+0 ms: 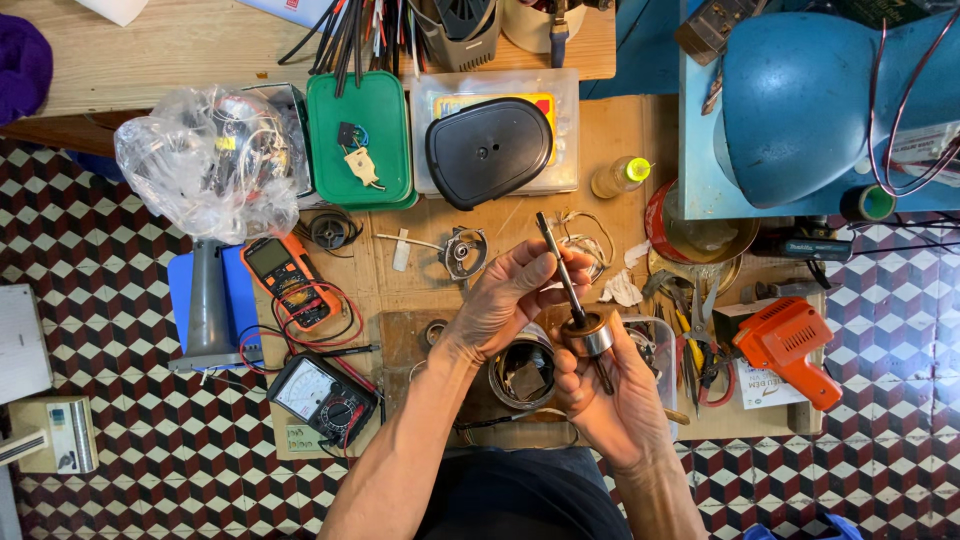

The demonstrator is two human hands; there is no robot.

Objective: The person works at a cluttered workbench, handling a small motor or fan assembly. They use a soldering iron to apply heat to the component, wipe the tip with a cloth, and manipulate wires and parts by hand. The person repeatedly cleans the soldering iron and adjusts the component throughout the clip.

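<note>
Cluttered cardboard bench [610, 130]: right hand [610, 400] closed round rotor [587, 333], smooth metal cylinder w/ coppery end; left hand [505, 300] fingers pinch its thin dark shaft [556, 255].

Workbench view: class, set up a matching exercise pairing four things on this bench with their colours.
Things:
1. soldering gun
2. flat lid
3. desk lamp shade
4. oval cover

Colours:
A. blue
B. black
C. orange
D. green

Pairs: 1-C, 2-D, 3-A, 4-B
</note>
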